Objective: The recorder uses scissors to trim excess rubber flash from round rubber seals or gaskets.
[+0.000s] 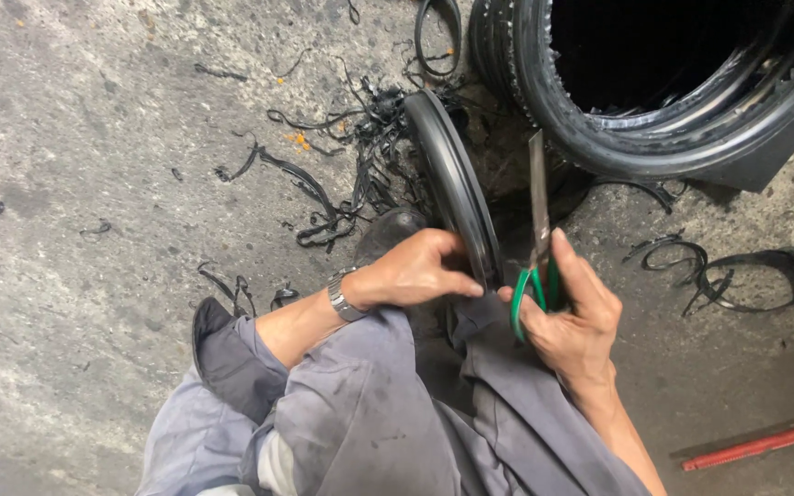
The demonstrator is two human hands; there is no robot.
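Note:
My left hand (pixel 415 268) grips the near end of a black rubber ring (pixel 452 179) that stands on edge on the concrete floor, between my knees. A metal watch sits on that wrist. My right hand (pixel 573 317) holds scissors with green handles (pixel 538 230), blades closed and pointing up and away, just right of the ring. The two hands almost touch at the ring's near end. Grey trouser legs fill the lower middle of the view.
A stack of black tyres (pixel 663 138) lies at the top right. Cut rubber strips (pixel 342 174) litter the floor left of the ring, with curled offcuts (pixel 737 276) on the right. A red bar (pixel 765 443) lies at the lower right.

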